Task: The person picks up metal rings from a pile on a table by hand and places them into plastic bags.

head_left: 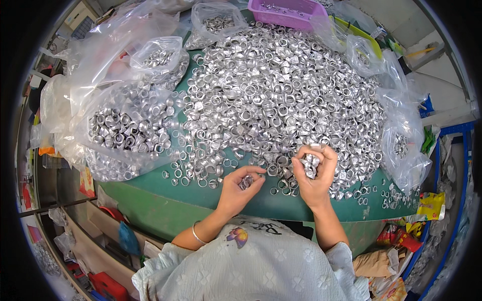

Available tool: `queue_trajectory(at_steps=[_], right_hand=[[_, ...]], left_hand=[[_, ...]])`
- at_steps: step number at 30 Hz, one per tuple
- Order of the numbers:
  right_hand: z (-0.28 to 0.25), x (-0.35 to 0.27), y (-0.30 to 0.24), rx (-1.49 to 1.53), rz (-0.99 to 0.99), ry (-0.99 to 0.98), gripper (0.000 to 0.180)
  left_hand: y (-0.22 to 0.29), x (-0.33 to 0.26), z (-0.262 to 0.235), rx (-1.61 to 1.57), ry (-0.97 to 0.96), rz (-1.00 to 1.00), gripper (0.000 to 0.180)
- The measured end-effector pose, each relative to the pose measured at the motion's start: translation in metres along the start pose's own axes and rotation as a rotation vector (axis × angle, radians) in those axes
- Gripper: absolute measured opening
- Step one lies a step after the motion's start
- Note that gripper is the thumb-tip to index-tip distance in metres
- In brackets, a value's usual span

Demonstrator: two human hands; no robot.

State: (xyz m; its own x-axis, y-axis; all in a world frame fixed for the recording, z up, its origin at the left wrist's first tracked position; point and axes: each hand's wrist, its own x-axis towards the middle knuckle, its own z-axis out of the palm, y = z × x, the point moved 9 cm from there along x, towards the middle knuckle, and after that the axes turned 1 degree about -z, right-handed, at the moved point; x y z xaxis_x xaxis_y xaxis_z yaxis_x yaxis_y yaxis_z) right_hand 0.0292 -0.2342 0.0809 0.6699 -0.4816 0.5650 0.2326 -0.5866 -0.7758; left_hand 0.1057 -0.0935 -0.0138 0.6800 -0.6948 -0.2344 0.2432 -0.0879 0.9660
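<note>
Bare-handed handling of small silver-coloured metal rings, viewed from above. The left hand (pixel 236 194), at lower centre of the frame, has its fingers curled around a few silver rings (pixel 246 182); its thumb and index fingertip nearly meet at the right side of these. The right hand (pixel 315 189), just right of centre, is turned palm up and grasps a larger cluster of silver rings (pixel 310 165) between bent fingers and thumb. The two hands are apart, both above the near edge of a green tabletop (pixel 281 206). Beyond them, a broad, dense heap of silver-coloured metal rings (pixel 286 90) — plain bands mixed with wider, faceted pieces — fills the centre and upper centre of the frame. Scattered rings (pixel 203 182) lie before the heap, left of the left hand. At left, a large clear plastic bag (pixel 120 131) contains more rings; a smaller clear bag (pixel 216 21) stands at the top. Along the upper edge sits a purple plastic basket (pixel 290 19) with a few rings inside — a yellow-green plastic tray (pixel 374 44) lies to its right. A silver-coloured bangle (pixel 197 233) encircles the left wrist.
</note>
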Motion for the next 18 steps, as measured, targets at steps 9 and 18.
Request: queue_trajectory(at_steps=[9, 18], right_hand=[[0.001, 0.011, -0.022, -0.223, -0.277, -0.047, 0.053], [0.004, 0.005, -0.012, -0.287, -0.221, -0.082, 0.051]], left_hand=[[-0.002, 0.001, 0.0, -0.038, 0.02, -0.018, 0.017], [0.011, 0.005, 0.005, -0.061, 0.002, 0.058, 0.019]])
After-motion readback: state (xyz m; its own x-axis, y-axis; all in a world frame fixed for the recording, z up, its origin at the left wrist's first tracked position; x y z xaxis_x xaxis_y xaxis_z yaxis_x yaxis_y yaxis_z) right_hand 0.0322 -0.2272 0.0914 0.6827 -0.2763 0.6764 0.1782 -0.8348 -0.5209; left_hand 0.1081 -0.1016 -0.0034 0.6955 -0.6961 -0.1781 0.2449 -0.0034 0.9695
